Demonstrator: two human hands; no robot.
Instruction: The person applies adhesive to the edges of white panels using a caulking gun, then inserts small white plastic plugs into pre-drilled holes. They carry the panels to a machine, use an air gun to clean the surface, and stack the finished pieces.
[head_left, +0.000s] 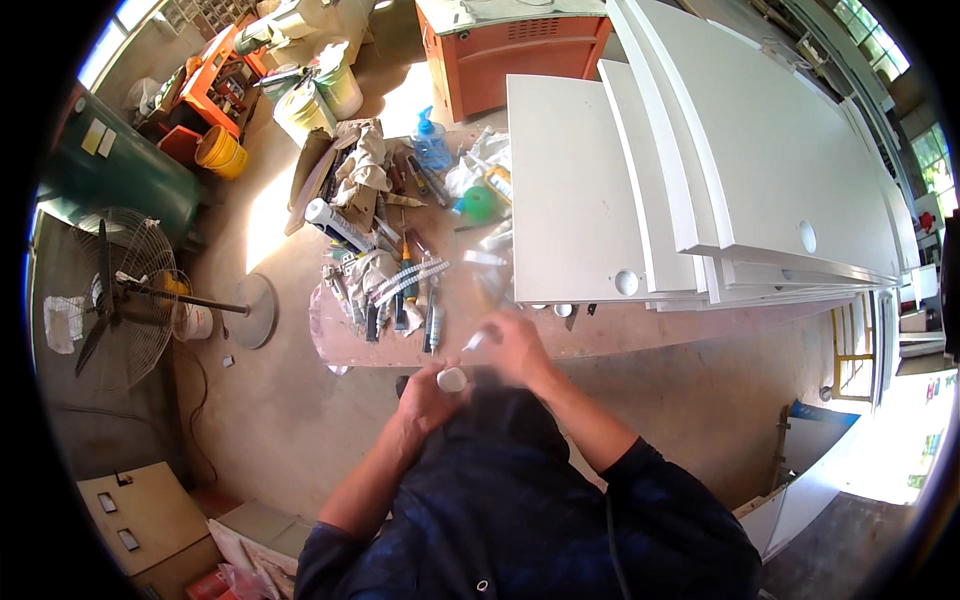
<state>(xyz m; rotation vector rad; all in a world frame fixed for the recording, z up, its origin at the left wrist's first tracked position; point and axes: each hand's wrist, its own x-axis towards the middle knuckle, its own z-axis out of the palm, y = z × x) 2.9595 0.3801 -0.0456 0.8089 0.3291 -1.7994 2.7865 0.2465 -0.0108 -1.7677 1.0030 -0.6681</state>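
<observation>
Close to my body, just off the table's near edge, my left hand is closed around a small white round cup or cap; its contents cannot be made out. My right hand is above and to the right of it, smeared by motion. A small whitish piece shows at its fingertips, too blurred to name. Beyond my hands, several tubes and tools lie jumbled on the pinkish table. A stack of white panels covers the table's right side, each front one with a round hole.
A blue pump bottle and a green roll stand among the clutter. A floor fan is at left, near a green tank. Buckets and an orange cabinet stand beyond the table.
</observation>
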